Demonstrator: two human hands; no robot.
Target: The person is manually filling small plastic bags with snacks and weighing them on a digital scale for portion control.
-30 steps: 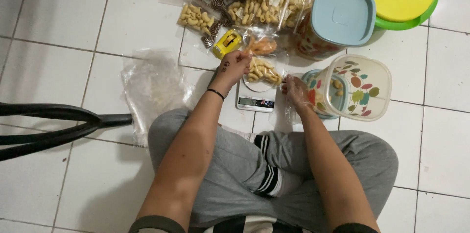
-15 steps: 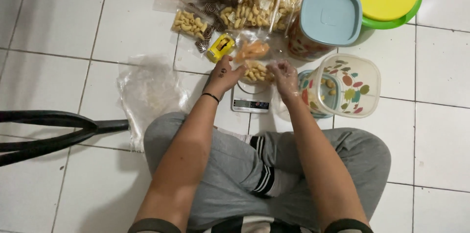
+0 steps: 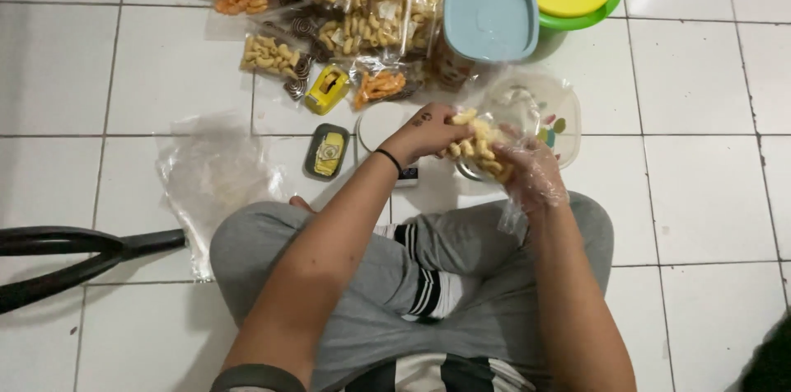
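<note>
Your left hand point(image 3: 428, 132) and plastic-gloved right hand point(image 3: 527, 169), fingers closed, hold the clear bag of yellow curled snacks point(image 3: 478, 145), seemingly; keep its mouth up at frame centre.

My left hand point(image 3: 428, 132) and right hand point(image 3: 527, 169) have lifted the bag of snacks point(image 3: 478, 145) off the scale point(image 3: 383, 124); its white platform now shows bare, left of my grip.

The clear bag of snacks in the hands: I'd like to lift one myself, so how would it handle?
The clear bag of snacks looks floppy: thin film sags between the left hand and right hand. Probably light, and the puffed pieces likely crush easily.
</note>
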